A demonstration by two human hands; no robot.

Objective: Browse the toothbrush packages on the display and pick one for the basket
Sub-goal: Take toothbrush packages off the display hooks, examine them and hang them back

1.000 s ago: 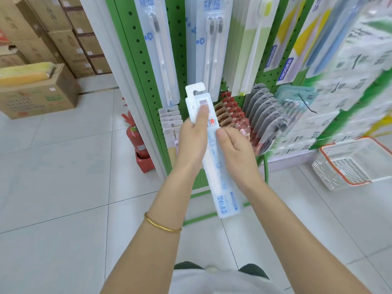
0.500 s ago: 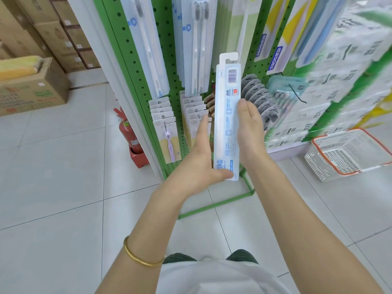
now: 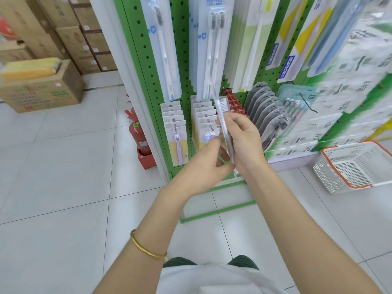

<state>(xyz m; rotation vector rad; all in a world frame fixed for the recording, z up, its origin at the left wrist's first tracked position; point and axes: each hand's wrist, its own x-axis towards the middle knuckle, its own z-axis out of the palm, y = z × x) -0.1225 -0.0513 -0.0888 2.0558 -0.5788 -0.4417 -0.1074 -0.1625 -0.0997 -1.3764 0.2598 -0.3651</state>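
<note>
A long clear toothbrush package stands nearly edge-on to me, in front of the green pegboard display. My right hand grips its middle from the right. My left hand pinches its lower end from the left. Only the package's thin edge and top part show; its bottom is hidden between my hands. More toothbrush packages hang in rows on the pegboard. A white shopping basket with an orange rim sits on the floor at the right.
A red fire extinguisher stands on the floor left of the display. Cardboard boxes are stacked at the far left. The display's green base frame juts out over the white tiled floor.
The package has been turned from facing me flat to nearly edge-on. Both hands have stayed on it, shifting their grip. The view has moved a little.
</note>
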